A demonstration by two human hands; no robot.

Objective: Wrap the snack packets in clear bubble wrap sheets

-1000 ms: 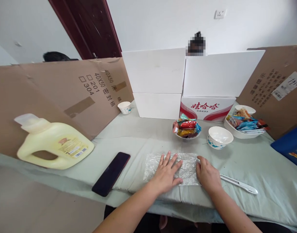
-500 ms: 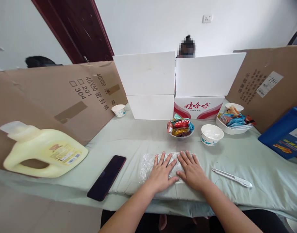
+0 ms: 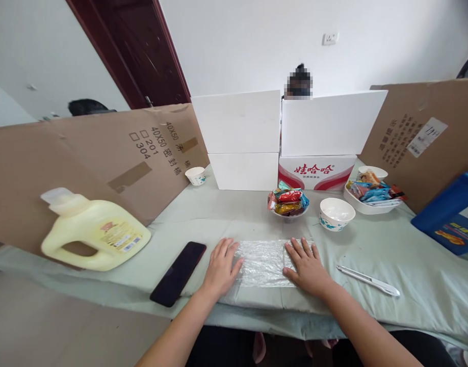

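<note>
Head view shows two bare hands pressed flat on a crinkled sheet of clear plastic wrap (image 3: 262,261) lying on the pale green cloth-covered bench (image 3: 371,244), at its near edge. Left hand (image 3: 221,266) rests on the sheet's left end, right hand (image 3: 307,265) on its right end; each grip is released, fingers spread, grasping nothing. Just left of the left hand lies a black smartphone (image 3: 178,272); further left, a pale yellow plastic detergent jug (image 3: 94,237) lies on its side. Right of the right hand is a white utility knife (image 3: 368,280). Beyond the sheet stand a bowl of wrapped snacks (image 3: 288,202) and an empty white paper bowl (image 3: 337,213).
</note>
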